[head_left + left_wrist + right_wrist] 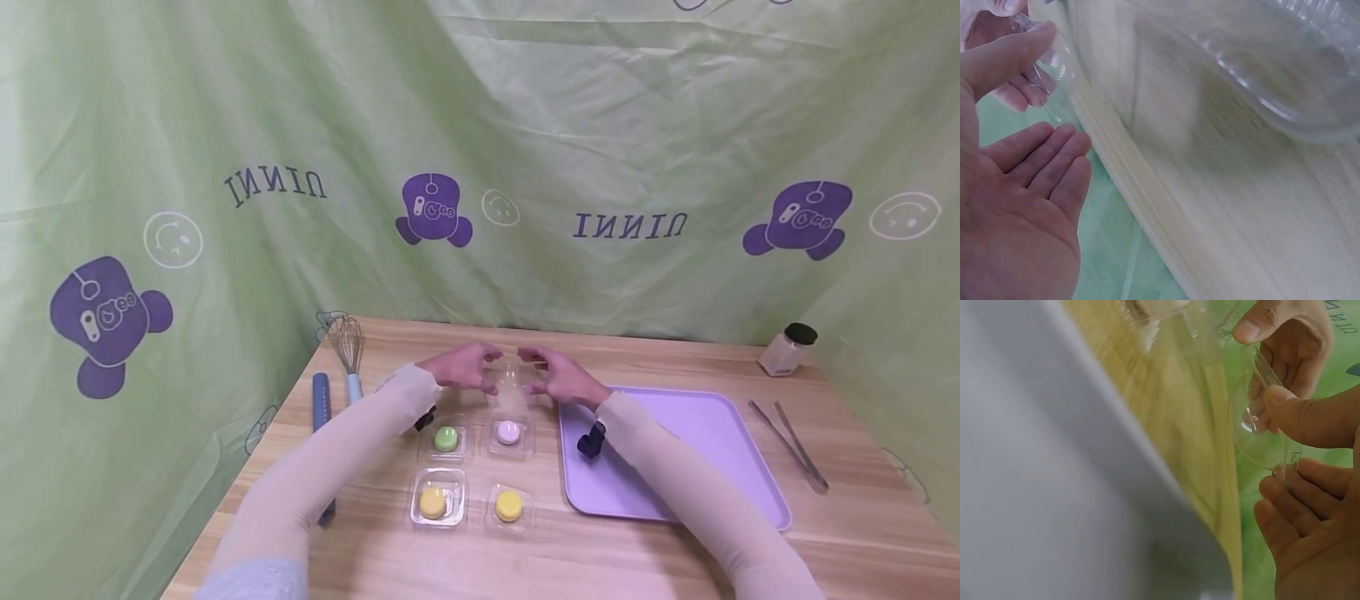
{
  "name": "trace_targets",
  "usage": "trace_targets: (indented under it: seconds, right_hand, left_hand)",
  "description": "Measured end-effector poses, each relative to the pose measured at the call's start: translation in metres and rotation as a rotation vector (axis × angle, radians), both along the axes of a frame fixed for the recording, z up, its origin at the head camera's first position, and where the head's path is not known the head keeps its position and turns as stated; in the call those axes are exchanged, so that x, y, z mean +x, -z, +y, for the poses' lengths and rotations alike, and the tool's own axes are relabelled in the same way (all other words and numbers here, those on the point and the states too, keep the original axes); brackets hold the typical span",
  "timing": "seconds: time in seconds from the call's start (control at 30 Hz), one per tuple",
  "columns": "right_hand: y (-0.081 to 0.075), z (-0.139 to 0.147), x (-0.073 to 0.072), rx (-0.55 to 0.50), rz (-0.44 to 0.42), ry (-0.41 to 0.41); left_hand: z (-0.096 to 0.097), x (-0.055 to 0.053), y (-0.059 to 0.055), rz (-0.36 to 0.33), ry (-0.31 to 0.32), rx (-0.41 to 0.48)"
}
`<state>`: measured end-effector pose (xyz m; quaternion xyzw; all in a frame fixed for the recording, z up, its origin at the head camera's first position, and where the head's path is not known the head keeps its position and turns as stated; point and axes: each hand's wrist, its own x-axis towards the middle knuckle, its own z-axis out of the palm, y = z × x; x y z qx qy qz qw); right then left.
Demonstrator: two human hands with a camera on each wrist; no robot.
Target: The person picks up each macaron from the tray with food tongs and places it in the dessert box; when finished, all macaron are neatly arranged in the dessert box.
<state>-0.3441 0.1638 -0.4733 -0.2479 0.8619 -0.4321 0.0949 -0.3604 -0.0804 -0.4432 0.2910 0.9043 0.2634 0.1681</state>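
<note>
Near the back middle of the table, both hands hold a clear plastic macaron case [509,374] with a round dome. My left hand [462,367] is at its left side, thumb apart from the fingers. On the other side my right hand [559,377] has its thumb and fingers at the edge of the clear plastic [1249,422]. Closest in front lie a green macaron [446,438] and a pink macaron [508,432], each in a clear case. Nearer the front are an orange-yellow macaron [432,502] and a yellow macaron [509,505], also in clear cases.
A purple tray [675,508] lies under the right forearm. Metal tongs [791,446] and a black-lidded jar [784,350] are at the right. To the left are a whisk [348,350] and a dark blue stick-like tool [321,400]. A green curtain [525,283] hangs behind the table.
</note>
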Motion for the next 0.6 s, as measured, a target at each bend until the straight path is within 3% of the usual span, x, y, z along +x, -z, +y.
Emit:
trace_targets:
  seconds: [0.17,0.23,0.3,0.4,0.5,0.6]
  right_hand:
    - [-0.009,0.002,0.001,-0.054,0.071,0.057]
    - [-0.014,0.003,0.002,-0.065,0.137,0.094]
    - [-0.019,0.003,0.005,-0.068,0.237,0.128]
    - [-0.027,0.002,0.01,-0.034,0.465,0.151]
    - [-0.035,0.0,0.019,-0.014,0.756,0.113]
    - [-0.043,-0.004,0.026,-0.026,1.049,0.034]
  left_hand:
    - [-0.015,0.003,-0.006,-0.008,-0.088,0.113]
    - [-0.02,0.004,-0.009,-0.02,-0.131,0.191]
    - [-0.024,0.007,-0.016,-0.079,-0.181,0.307]
    - [-0.026,0.014,-0.028,-0.247,-0.22,0.55]
    - [-0.027,0.021,-0.038,-0.452,-0.224,0.767]
    - [-0.028,0.027,-0.045,-0.597,-0.216,0.862]
